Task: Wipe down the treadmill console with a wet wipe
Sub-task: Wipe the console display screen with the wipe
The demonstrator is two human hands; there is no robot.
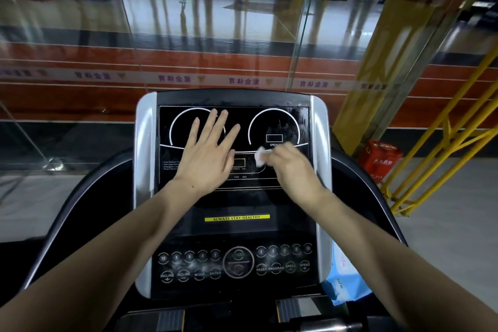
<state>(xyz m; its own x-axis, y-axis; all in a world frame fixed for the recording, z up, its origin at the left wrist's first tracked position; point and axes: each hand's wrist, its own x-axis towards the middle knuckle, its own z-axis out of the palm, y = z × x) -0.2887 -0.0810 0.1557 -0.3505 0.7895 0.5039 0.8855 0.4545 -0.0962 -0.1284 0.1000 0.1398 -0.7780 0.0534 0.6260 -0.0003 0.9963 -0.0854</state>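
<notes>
My left hand [207, 153] lay flat, fingers spread, steadying the console [234, 197] while my right hand [289, 167] pinched the wet wipe [260, 156] against its screen.

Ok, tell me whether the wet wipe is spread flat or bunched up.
Bunched up: the wet wipe shows as a small crumpled wad gripped in the right hand.

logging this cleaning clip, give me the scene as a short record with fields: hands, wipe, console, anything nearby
left hand: left hand open, fingers spread flat on the display panel over the left dial
right hand: right hand grips a white wet wipe against the panel below the right dial
console: treadmill console upright, dark screen, smears on the button panel
nearby: blue wet wipe pack beside the console's lower right edge; red box on the floor to the right
</notes>
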